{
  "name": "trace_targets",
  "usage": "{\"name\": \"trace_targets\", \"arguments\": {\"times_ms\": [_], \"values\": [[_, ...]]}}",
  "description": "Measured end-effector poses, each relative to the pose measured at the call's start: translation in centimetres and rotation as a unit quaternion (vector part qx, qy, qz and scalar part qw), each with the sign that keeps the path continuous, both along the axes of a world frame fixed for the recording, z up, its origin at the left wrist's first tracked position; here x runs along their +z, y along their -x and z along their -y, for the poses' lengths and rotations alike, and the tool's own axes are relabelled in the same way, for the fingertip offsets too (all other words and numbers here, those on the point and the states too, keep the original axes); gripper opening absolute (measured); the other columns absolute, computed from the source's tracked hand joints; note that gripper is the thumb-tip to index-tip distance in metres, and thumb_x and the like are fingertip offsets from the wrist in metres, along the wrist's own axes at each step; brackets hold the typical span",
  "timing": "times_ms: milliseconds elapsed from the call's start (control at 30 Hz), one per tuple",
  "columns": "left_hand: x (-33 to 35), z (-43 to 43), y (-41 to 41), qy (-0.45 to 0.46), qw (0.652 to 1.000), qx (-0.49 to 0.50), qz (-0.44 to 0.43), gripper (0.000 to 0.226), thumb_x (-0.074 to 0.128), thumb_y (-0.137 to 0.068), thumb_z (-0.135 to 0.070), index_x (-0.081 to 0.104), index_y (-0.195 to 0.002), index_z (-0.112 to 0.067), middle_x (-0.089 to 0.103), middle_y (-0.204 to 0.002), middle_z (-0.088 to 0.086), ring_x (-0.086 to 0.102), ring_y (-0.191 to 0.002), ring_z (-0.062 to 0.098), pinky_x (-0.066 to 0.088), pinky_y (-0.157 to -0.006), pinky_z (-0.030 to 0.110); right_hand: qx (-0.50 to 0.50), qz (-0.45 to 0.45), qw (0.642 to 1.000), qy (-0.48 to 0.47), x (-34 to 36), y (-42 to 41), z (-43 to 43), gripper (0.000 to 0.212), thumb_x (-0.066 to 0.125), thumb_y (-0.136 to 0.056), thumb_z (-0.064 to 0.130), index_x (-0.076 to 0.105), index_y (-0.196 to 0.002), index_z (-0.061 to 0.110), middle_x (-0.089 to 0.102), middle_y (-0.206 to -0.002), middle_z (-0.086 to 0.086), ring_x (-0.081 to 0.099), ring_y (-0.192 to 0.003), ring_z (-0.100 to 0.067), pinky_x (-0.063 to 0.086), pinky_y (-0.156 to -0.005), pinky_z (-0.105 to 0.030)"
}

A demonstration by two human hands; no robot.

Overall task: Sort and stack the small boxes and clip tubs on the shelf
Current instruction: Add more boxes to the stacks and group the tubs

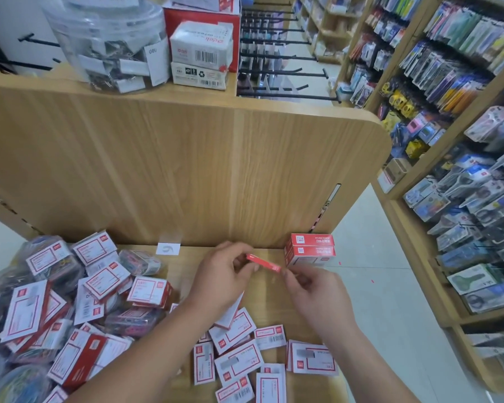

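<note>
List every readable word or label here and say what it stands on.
"deli", upside down: white box on the upper shelf.
"deli": label of the clear tub.
Scattered small boxes, red stack, held red box: print too blurred to read.

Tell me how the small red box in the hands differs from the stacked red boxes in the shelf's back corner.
The small red cardboard box is pinched in the air between the left hand and right hand; the stack of two red-and-white boxes rests on the light wooden shelf. The held box tilts, right end lower; the stack sits level. The held box shows a thin red edge; the stack shows printed faces. Both are red.
</note>
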State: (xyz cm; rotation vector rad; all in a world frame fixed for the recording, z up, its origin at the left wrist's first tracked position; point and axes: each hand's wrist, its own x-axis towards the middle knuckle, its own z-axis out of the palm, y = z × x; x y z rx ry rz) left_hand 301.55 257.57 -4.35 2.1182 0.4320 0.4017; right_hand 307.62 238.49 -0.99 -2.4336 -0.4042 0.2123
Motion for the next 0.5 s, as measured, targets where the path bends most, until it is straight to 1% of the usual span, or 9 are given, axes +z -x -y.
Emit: {"name": "trace_targets", "arguments": {"times_ms": [100, 167, 300, 400, 500], "values": [[-0.2, -0.2, -0.7, 0.020, 1.000, 0.014, -0.016, 0.016, 0.080, -0.084, -0.016, 0.076, -0.094, -0.028, 0.069, -0.078, -0.011, 0.064, -0.073, 0.006, 0.056, -0.074, 0.030, -0.012, -0.005, 1.000, -0.016, -0.4, -0.3, -0.1, 0.015, 0.067, -0.089, 0.046, 0.077, -0.089, 0.034, 0.071, -0.070, 0.019, 0.066, -0.070, -0.002, 0.057, -0.066, -0.035], [-0.2, -0.3, -1.4, 0.040, 0.998, 0.033, -0.025, 0.013, 0.078, -0.085, -0.016, 0.076, -0.095, -0.025, 0.070, -0.076, -0.011, 0.064, -0.069, 0.004, 0.057, -0.074, 0.032, -0.014, -0.011, 1.000, -0.019, -0.6, -0.4, 0.0, 0.016, 0.066, -0.090, 0.044, 0.076, -0.086, 0.032, 0.071, -0.070, 0.018, 0.067, -0.070, -0.005, 0.057, -0.065, -0.037], [-0.1, 0.0, -2.7, 0.058, 0.996, 0.061, -0.040, 0.008, 0.082, -0.084, -0.020, 0.078, -0.092, -0.020, 0.071, -0.072, -0.013, 0.063, -0.066, -0.003, 0.057, -0.075, 0.030, -0.025, -0.029, 0.999, -0.025, -0.7, -1.0, -0.1, 0.021, 0.064, -0.091, 0.044, 0.073, -0.078, 0.030, 0.068, -0.066, 0.018, 0.065, -0.065, -0.006, 0.056, -0.063, -0.038], [-0.2, 0.2, -2.9, 0.044, 0.996, 0.070, -0.044, 0.006, 0.082, -0.083, -0.024, 0.078, -0.087, -0.021, 0.073, -0.071, -0.013, 0.066, -0.067, 0.001, 0.058, -0.072, 0.030, -0.022, -0.032, 0.999, -0.021, -0.6, -1.3, -0.2, 0.025, 0.062, -0.092, 0.045, 0.072, -0.075, 0.029, 0.068, -0.064, 0.015, 0.064, -0.063, -0.008, 0.055, -0.060, -0.038], [0.0, 0.4, -2.9, 0.001, 0.996, 0.069, -0.052, 0.012, 0.084, -0.079, -0.029, 0.076, -0.081, -0.020, 0.071, -0.067, -0.011, 0.065, -0.064, 0.005, 0.056, -0.067, 0.030, -0.021, -0.028, 0.999, -0.018, -0.7, -1.5, 0.0, 0.029, 0.061, -0.093, 0.046, 0.071, -0.072, 0.029, 0.067, -0.062, 0.014, 0.063, -0.062, -0.009, 0.054, -0.059, -0.038]]}}
